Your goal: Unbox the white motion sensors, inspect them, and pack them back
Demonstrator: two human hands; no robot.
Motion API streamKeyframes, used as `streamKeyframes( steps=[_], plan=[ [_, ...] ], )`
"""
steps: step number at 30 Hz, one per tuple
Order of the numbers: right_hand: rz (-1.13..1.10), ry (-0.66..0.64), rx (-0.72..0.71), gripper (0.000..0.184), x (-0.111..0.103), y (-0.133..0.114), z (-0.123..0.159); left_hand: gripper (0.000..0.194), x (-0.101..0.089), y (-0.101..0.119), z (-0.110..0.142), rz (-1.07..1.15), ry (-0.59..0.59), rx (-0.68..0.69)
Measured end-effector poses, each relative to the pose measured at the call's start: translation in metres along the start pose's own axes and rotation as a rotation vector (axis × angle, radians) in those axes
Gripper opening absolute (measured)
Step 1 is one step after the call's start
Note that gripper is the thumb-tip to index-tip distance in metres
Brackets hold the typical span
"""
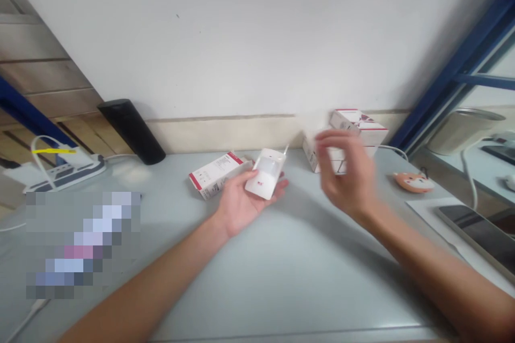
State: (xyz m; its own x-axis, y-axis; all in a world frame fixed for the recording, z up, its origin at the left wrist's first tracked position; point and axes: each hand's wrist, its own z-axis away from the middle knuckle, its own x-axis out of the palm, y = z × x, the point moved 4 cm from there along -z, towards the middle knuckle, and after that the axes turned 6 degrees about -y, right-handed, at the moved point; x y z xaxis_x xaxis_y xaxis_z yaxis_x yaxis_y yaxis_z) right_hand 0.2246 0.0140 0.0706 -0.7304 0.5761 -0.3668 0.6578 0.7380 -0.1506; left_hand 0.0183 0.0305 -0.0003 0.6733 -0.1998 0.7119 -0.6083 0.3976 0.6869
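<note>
My left hand (239, 203) is closed around a white motion sensor (259, 185), which has a pale window, a small red logo and a short antenna at its top right. The sensor lies tilted in the palm, front face up. Beside that hand, a white and red box (215, 174) rests on the table. My right hand (348, 171) is raised above the table with thumb and fingers brought together, smeared by motion. A faint whitish patch shows at its fingertips; I cannot make out what it is. Behind it are several stacked white and red boxes (372, 131).
A black cylinder-like object (132, 131) leans at the wall. At left stand a power strip (66, 171) and a pixelated object (80, 249) with a cable. An orange animal-faced item (414, 182) and a phone (477, 233) lie at right, near a window frame (446, 69).
</note>
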Motion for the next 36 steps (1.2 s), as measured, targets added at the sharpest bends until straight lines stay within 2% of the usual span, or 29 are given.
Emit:
streamKeyframes(
  steps=[2, 4, 6, 7, 10, 17, 20, 23, 25, 29, 32, 36],
  plan=[
    [0.060, -0.319, 0.061, 0.012, 0.025, 0.009, 0.015, 0.040, 0.000, 0.004, -0.001, 0.018, -0.027, 0.009],
    [0.101, -0.560, 0.109, 0.019, 0.045, 0.017, 0.031, 0.042, -0.002, 0.006, -0.002, 0.013, -0.031, 0.031],
    [0.106, -0.704, 0.126, 0.032, 0.056, 0.020, 0.042, 0.039, -0.006, 0.007, -0.005, 0.004, -0.017, 0.053],
    [0.098, -0.730, 0.134, 0.040, 0.058, 0.020, 0.044, 0.037, -0.007, 0.006, -0.005, 0.002, -0.008, 0.055],
    [-0.002, -0.666, 0.244, 0.050, 0.052, 0.018, 0.040, 0.034, -0.009, 0.001, -0.005, -0.026, 0.023, 0.032],
    [-0.695, -0.529, 0.851, 0.052, 0.048, 0.011, 0.033, 0.029, 0.000, -0.001, 0.003, -0.209, -0.061, 0.091],
    [-0.845, -0.515, 1.001, 0.055, 0.051, 0.012, 0.035, 0.031, 0.008, -0.006, 0.006, -0.247, -0.125, 0.057],
    [-0.898, -0.579, 1.029, 0.054, 0.054, 0.014, 0.036, 0.036, 0.016, -0.011, 0.010, -0.172, -0.154, 0.001],
    [-0.863, -0.565, 1.052, 0.054, 0.053, 0.018, 0.035, 0.036, 0.019, -0.013, 0.012, -0.140, -0.148, -0.021],
    [-0.777, -0.350, 1.094, 0.048, 0.043, 0.032, 0.029, 0.033, 0.023, -0.015, 0.014, -0.138, -0.160, -0.041],
    [-0.715, -0.187, 1.056, 0.046, 0.029, 0.040, 0.020, 0.033, 0.024, -0.017, 0.014, -0.121, -0.216, -0.072],
    [-0.576, -0.135, 0.960, 0.051, 0.016, 0.043, 0.011, 0.039, 0.024, -0.020, 0.013, -0.134, -0.312, -0.140]
  ],
)
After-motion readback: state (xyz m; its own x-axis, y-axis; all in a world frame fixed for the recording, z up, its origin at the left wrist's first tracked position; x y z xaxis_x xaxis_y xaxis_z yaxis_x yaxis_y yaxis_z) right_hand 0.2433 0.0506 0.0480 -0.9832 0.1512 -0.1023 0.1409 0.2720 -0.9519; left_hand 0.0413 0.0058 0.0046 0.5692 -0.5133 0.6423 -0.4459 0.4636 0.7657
